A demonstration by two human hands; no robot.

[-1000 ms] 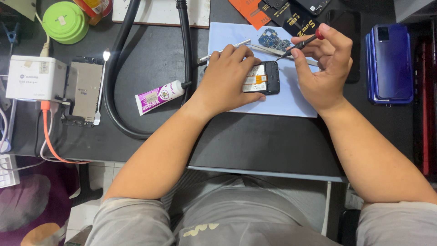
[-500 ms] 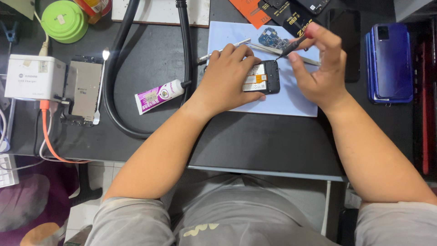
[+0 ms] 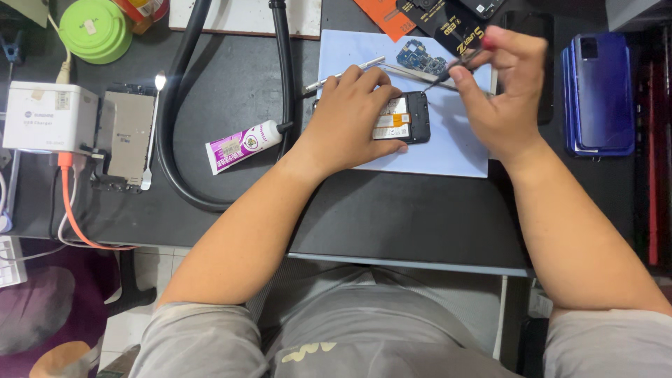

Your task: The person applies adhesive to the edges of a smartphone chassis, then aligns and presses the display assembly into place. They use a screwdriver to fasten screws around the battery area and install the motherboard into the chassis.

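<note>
On the blue mat (image 3: pixel 455 150), an opened phone (image 3: pixel 402 117), judged light, rigid and fragile inside, was pinned at its edges by the left hand (image 3: pixel 350 115) while thin tweezers (image 3: pixel 448 70) were pinched in the right hand (image 3: pixel 504 91).

The single head camera looked steeply down from above the seated person, close over the dark desk (image 3: pixel 210 203). The desk's far edge lay at the top, the person's lap at the bottom.
</note>
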